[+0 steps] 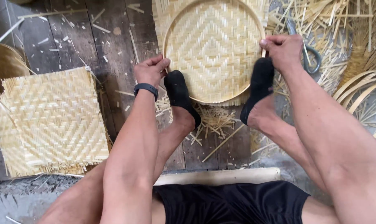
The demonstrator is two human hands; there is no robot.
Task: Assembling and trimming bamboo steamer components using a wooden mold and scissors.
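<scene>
A dark plank floor (113,45) fills the upper half of the frame, littered with pale bamboo slivers. In the left middle lies a square woven bamboo mat (51,120), flat, its edges frayed. At the top centre sits the round woven tray (215,45), a shallow disc with a herringbone diamond weave and a bent hoop rim; loose weave ends stick out beyond the rim at the upper left and lower edge. A heap of bamboo strips (345,41) covers the upper right, with curved hoops (362,93) at the right edge. A pair of scissors (310,58) lies just right of the tray, partly hidden by the hand.

Both forearms reach up the frame from the lower edge, elbows out over the bare knees. The left hand (150,70), a dark band on its wrist, meets the tray's left rim with fingers curled and tips pinched on the rim. The right hand (284,49) is knuckles up at the right rim, thumb and fingers closed tight on the hoop. Two feet in black socks (179,93) press on the tray's lower edge, one beside each hand.
</scene>
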